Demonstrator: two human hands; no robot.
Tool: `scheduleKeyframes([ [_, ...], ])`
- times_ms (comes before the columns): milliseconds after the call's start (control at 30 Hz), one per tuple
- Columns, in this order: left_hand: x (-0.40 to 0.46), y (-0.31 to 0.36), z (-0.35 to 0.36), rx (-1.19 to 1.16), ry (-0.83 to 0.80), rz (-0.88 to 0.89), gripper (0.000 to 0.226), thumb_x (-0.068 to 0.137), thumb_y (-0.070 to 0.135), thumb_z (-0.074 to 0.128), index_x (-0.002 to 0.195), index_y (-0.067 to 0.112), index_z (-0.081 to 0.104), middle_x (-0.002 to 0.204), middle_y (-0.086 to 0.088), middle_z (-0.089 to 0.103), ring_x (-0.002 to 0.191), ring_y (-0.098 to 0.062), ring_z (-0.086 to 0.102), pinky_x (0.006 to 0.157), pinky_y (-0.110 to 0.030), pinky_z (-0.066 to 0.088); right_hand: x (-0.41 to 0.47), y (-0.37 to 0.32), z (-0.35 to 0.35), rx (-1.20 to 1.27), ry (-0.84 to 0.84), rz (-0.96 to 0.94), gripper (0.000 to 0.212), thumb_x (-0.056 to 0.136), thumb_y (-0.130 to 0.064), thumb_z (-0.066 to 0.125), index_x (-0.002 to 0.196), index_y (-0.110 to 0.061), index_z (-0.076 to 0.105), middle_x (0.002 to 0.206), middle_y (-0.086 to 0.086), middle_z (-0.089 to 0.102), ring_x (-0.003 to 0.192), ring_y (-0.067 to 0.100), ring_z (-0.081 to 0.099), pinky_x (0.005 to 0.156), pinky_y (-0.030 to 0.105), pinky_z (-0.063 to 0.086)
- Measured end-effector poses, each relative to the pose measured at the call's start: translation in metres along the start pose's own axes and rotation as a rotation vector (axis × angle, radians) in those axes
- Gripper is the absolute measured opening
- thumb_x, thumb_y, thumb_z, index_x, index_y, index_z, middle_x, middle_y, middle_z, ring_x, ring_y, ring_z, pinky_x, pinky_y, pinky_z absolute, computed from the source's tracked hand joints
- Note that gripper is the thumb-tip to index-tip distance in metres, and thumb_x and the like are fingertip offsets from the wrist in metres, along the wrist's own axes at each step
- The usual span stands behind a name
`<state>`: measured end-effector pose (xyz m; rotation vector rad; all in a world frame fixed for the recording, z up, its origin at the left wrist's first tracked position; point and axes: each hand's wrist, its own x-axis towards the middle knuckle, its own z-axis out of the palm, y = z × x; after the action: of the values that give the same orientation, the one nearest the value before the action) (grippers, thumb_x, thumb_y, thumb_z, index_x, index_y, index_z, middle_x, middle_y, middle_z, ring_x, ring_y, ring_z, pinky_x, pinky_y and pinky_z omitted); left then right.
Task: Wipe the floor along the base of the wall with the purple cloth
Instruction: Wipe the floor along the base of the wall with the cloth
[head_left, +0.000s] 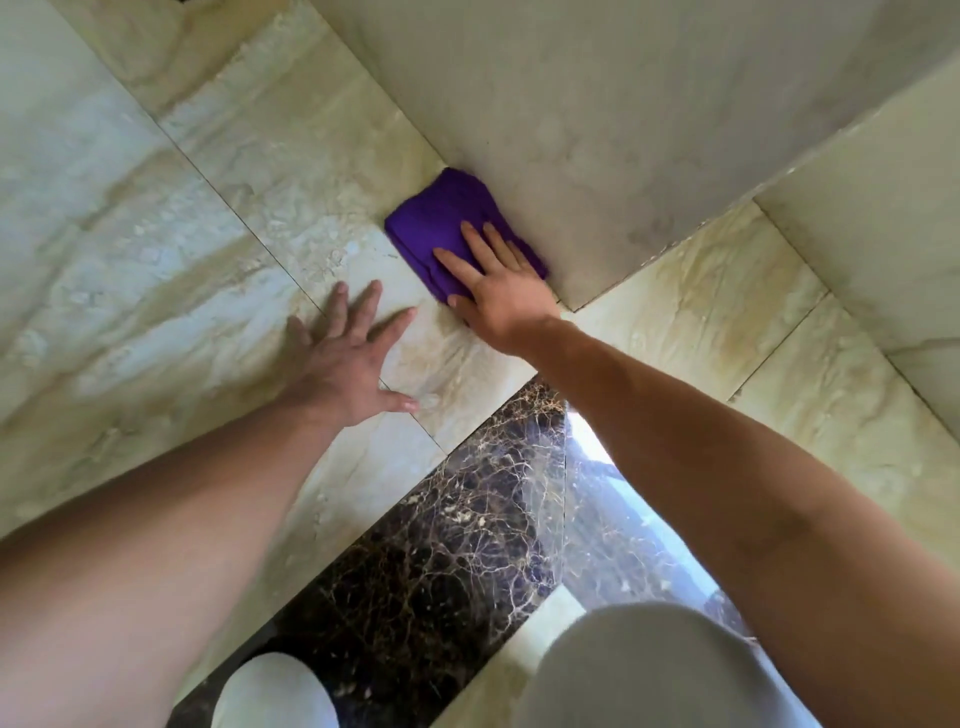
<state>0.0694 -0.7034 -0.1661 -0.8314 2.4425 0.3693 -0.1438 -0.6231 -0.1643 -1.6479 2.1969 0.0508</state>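
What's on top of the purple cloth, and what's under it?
The right hand lies flat on the purple cloth, fingers spread. Beneath is the floor tile beside the wall; that covered patch is hidden.

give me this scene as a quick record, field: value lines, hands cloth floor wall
right hand: right hand flat on the purple cloth, palm down
left hand: left hand spread on bare floor, off the cloth
cloth: folded, lying on the floor against the wall base, near the wall's corner
floor: pale marble tiles, plus a dark veined strip nearer the person
task state: wiping under way at wall base
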Motion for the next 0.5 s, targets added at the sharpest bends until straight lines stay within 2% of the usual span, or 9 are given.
scheduleKeyframes([
  [100, -0.001, 0.001, -0.006, -0.027, -0.022, 0.012, 0.116, 0.068, 0.084, 0.056, 0.150, 0.047, -0.017, 0.160, 0.002, -0.034, 0.148, -0.034, -0.027, 0.110, -0.075, 0.012, -0.048, 0.011, 0.008, 0.019, -0.036, 0.078, 0.061, 0.100, -0.041, 0.048, 0.157, -0.036, 0.026, 0.169, 0.007, 0.007, 0.156, 0.029, 0.004, 0.126, 0.046, 0.011],
  [200, -0.006, 0.002, -0.015, 0.004, -0.091, 0.012, 0.120, 0.069, 0.081, 0.058, 0.149, 0.043, -0.023, 0.158, -0.002, -0.039, 0.146, -0.039, -0.030, 0.107, -0.079, 0.012, -0.083, 0.010, 0.005, 0.016, -0.170, 0.172, 0.067, 0.097, -0.040, 0.052, 0.157, -0.038, 0.021, 0.170, 0.005, 0.001, 0.156, 0.028, 0.000, 0.126, 0.046, 0.009],
  [267, -0.002, 0.008, -0.026, 0.031, -0.172, 0.023, 0.125, 0.071, 0.075, 0.065, 0.150, 0.038, -0.025, 0.156, -0.007, -0.041, 0.144, -0.044, -0.030, 0.108, -0.078, 0.012, -0.079, 0.010, -0.005, -0.004, -0.224, 0.186, 0.070, 0.097, -0.041, 0.053, 0.157, -0.039, 0.018, 0.170, 0.005, -0.002, 0.156, 0.028, -0.001, 0.126, 0.045, 0.009],
  [334, -0.003, 0.013, -0.044, 0.101, -0.231, 0.039, 0.125, 0.074, 0.069, 0.068, 0.153, 0.032, -0.021, 0.159, -0.013, -0.034, 0.146, -0.048, -0.022, 0.111, -0.073, 0.011, -0.062, 0.008, -0.014, 0.009, -0.250, 0.178, 0.070, 0.098, -0.042, 0.052, 0.158, -0.039, 0.017, 0.170, 0.005, -0.002, 0.156, 0.027, -0.001, 0.126, 0.043, 0.010],
  [400, -0.004, 0.012, -0.049, 0.122, -0.212, 0.057, 0.122, 0.074, 0.070, 0.067, 0.155, 0.031, -0.016, 0.162, -0.015, -0.026, 0.147, -0.050, -0.015, 0.112, -0.070, 0.011, -0.048, 0.002, -0.016, 0.004, -0.235, 0.172, 0.070, 0.098, -0.043, 0.051, 0.158, -0.038, 0.015, 0.170, 0.006, -0.003, 0.156, 0.027, -0.001, 0.126, 0.044, 0.011],
  [500, -0.005, 0.002, -0.028, -0.002, -0.144, 0.029, 0.126, 0.067, 0.072, 0.071, 0.154, 0.036, -0.014, 0.162, -0.007, -0.029, 0.148, -0.043, -0.021, 0.111, -0.074, 0.013, -0.019, 0.000, -0.011, -0.023, -0.158, 0.113, 0.070, 0.098, -0.046, 0.048, 0.158, -0.039, 0.013, 0.170, 0.007, -0.004, 0.156, 0.027, -0.003, 0.126, 0.045, 0.009],
])
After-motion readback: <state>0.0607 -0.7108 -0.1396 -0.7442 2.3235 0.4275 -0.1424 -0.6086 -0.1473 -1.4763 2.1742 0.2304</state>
